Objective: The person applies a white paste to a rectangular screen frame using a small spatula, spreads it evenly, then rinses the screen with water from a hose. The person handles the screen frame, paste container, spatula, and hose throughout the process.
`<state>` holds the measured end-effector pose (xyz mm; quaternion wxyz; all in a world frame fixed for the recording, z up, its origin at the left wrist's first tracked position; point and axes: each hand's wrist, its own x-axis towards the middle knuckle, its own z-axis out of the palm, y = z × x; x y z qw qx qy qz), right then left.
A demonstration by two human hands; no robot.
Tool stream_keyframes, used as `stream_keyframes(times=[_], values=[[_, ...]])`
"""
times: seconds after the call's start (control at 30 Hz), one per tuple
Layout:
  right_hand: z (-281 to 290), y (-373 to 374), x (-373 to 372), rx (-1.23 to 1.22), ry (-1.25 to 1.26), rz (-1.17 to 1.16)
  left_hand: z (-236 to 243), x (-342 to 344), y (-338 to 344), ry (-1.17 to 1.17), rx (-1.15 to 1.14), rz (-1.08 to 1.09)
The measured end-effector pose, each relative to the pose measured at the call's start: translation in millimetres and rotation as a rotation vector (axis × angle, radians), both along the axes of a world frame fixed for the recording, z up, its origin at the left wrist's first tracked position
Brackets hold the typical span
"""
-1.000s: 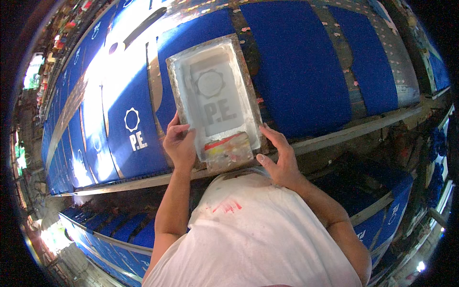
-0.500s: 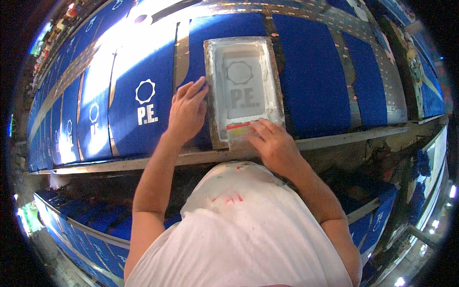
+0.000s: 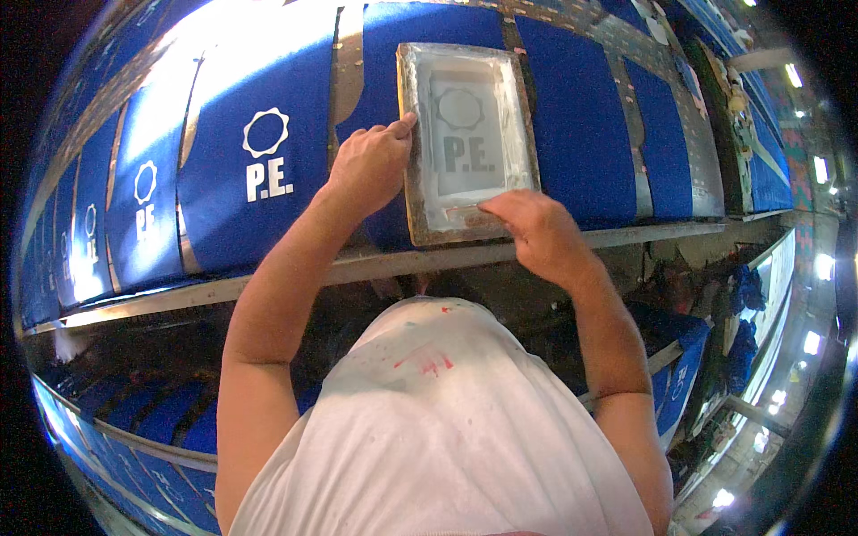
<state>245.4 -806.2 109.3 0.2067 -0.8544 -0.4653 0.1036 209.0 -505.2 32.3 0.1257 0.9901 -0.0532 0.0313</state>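
A silk-screen printing frame (image 3: 527, 116) with a wooden rim and pale ink around its mesh lies on a blue fabric panel (image 3: 384, 27). Through the mesh a grey emblem with letters shows. My left hand (image 3: 371, 165) has its fingers curled, gripping the frame's left edge. At the near end of the mesh, my right hand (image 3: 536, 228) is closed on a squeegee (image 3: 463, 213), seen nearly edge-on and partly covered by the fingers. To the left lies a blue panel (image 3: 299, 161) with a white printed ring and letters.
More blue panels (image 3: 572, 116) line the long table on both sides, with speckled strips between them. The table's pale front edge (image 3: 357, 268) runs between it and my body. Another table with blue fabric (image 3: 170, 415) stands lower left, beside me.
My left hand has gone from spread fingers beside the frame to gripping its edge. My right hand has tilted the squeegee, so its broad face no longer shows. The whole view has shifted.
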Motion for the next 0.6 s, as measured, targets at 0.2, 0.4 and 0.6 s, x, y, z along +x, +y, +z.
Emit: stream_keyframes(times=[0.2,0.4,0.6], values=[[-47,-4,-20,0.125,-0.249,-0.024,5,1,-2,0.096,-0.022,0.012],[-52,29,46,0.119,-0.267,-0.019,7,1,-2,0.125,-0.045,0.046],[-63,70,135,0.119,-0.284,-0.004,17,3,-10,0.183,-0.071,0.135]])
